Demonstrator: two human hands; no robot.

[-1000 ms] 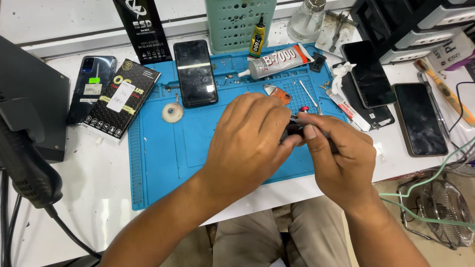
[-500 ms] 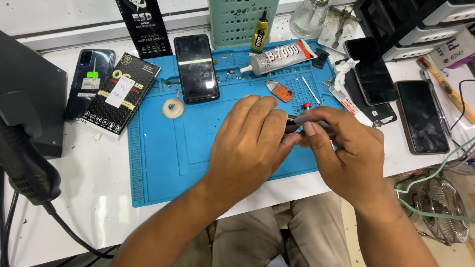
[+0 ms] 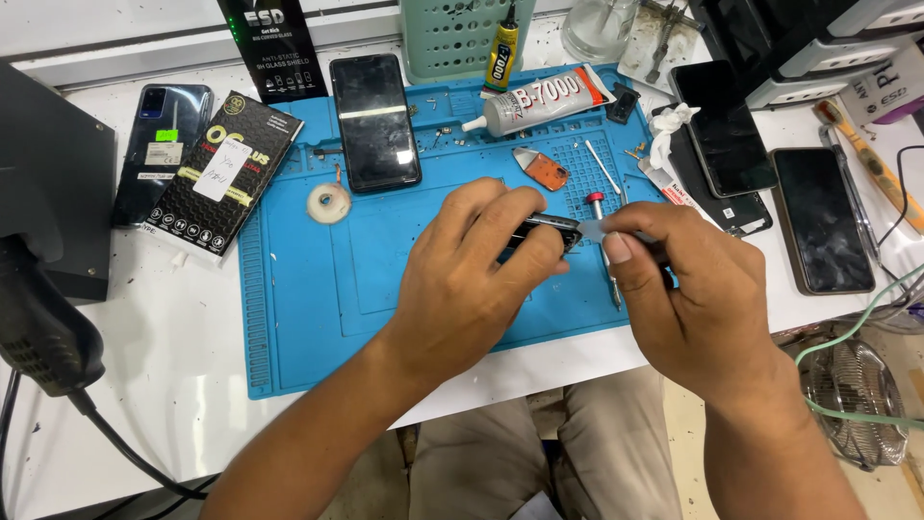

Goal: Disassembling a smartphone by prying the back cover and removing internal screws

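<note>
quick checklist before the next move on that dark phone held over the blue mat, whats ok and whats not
1. Left hand grips the dark phone above the blue mat: ok.
2. Right hand pinches a thin pale pick at the phone's edge: ok.
3. How far the pick has gone into the seam: cannot tell, fingers hide it.
4. Red-capped screwdriver lies on the mat right under the hands, easy to knock: not ok.
5. Glue tube is capped and lies apart from the hands: ok.
6. Small screws lie loose near the mat's top edge: not ok.
</note>
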